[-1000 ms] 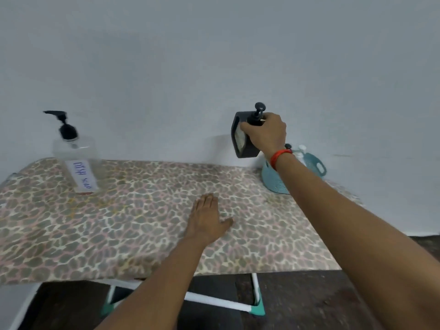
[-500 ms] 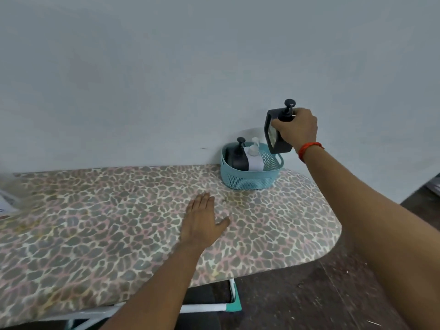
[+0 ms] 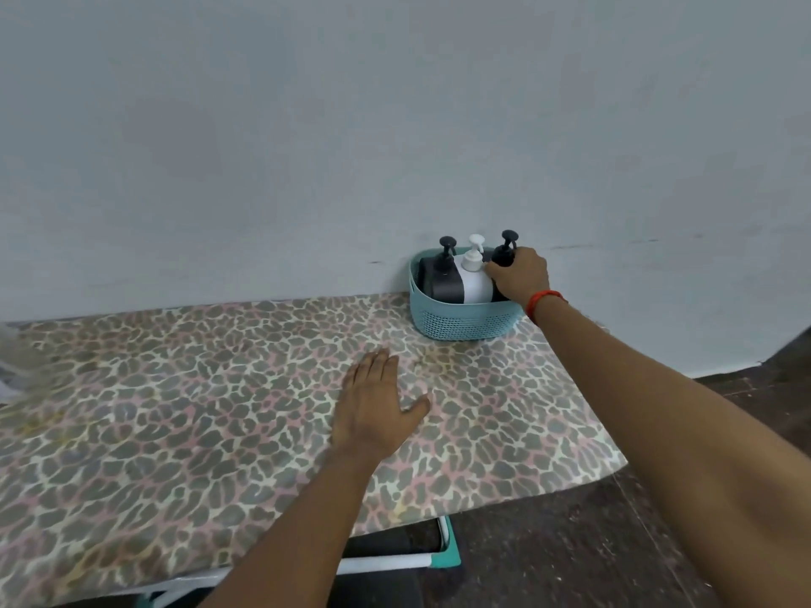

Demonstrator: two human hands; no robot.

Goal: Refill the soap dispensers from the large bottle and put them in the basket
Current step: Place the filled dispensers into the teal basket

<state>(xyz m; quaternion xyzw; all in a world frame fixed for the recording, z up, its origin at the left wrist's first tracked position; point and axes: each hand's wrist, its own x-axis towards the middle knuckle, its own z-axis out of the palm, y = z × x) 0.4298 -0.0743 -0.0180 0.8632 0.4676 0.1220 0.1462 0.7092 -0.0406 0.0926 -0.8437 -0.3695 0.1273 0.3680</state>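
- Two hands are in view. Nearest is the left hand [image 3: 373, 405], palm down on the patterned table [image 3: 175, 410], fingers straight and close together, thumb out to the side, holding nothing.
- Further out, the right hand [image 3: 520, 274], with a red band [image 3: 543, 300] at the wrist, reaches into the right end of the teal basket [image 3: 461, 322]. Its fingers are curled round the shoulder of a black dispenser [image 3: 505, 253], just under the pump head.
- That dispenser's body is hidden by the hand and the basket wall, so I cannot tell whether its base is down yet.
- Just beside it stands a white dispenser [image 3: 476, 283], apparently touching the fingertips, and beyond that, at the left end, a dark dispenser [image 3: 443, 280].
- The basket sits at the far right of the table, against the grey wall [image 3: 395, 125].
- Likely risks:
  - Letting go before the base is seated could tip the dispenser onto the white one.
  - The fit looks tight, so drawing the fingers out carelessly could drag a neighbour over.
  - Pressing down on the pump head would squirt soap.
  - A sideways shove could slide the basket toward the table's rounded end.
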